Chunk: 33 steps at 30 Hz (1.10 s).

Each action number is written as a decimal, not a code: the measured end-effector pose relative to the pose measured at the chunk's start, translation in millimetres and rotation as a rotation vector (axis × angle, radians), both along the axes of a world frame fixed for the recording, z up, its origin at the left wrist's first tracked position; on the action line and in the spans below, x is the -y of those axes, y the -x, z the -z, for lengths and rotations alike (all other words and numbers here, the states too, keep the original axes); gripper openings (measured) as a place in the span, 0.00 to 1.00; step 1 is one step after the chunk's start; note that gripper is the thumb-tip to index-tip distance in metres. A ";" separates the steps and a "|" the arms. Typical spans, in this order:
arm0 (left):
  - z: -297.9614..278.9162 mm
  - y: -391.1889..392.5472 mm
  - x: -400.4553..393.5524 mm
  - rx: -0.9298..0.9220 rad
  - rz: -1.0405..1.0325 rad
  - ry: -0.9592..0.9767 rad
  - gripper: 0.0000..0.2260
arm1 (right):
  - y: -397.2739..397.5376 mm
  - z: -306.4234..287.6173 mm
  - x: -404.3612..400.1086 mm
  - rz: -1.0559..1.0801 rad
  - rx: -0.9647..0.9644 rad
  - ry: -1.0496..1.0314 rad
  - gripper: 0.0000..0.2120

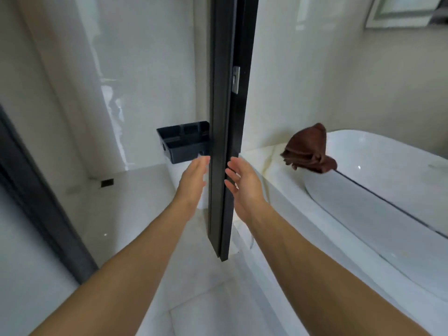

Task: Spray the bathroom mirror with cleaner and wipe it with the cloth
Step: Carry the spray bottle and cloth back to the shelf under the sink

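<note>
Your left hand (194, 177) and right hand (243, 183) reach forward with fingers straight and relaxed, both released, holding nothing. They flank the tall black metal door-frame post (224, 132), left hand just beside its left face, right hand just beside its right edge; contact can't be told. The crumpled brown cloth (309, 149) sits at 2 o'clock from your right hand, on the rim of the white oval basin (378, 166). A dark grey plastic wall caddy (184, 141) hangs at 11 o'clock from your left hand. No readable writing or labels anywhere.
</note>
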<state>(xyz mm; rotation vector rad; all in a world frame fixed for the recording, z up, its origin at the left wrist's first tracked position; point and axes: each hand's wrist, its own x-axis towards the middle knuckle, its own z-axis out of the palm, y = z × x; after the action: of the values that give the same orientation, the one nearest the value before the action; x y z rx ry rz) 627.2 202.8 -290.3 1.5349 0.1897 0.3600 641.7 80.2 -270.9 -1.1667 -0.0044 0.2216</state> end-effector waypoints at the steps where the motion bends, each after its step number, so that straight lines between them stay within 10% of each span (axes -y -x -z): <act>1: -35.1 -5.2 3.1 0.017 -0.003 -0.028 0.11 | -3.4 -34.1 2.0 0.002 0.023 0.016 0.16; 12: -289.0 -78.5 105.0 0.031 0.195 -0.365 0.19 | -66.5 -253.8 149.9 0.351 0.023 0.228 0.07; 25: -201.8 -176.0 176.3 0.122 0.814 -1.571 0.16 | -80.4 -143.3 248.9 0.280 -0.446 0.677 0.08; 33: -148.2 -242.0 184.9 0.512 0.959 -1.873 0.16 | -97.7 -99.4 217.5 0.127 -0.511 1.026 0.21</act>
<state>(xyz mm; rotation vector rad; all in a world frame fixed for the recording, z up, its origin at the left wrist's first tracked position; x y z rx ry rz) 869.3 17.9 -142.1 2.9176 -1.6977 0.0360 739.3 -137.3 -171.6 -2.0857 0.7023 0.4273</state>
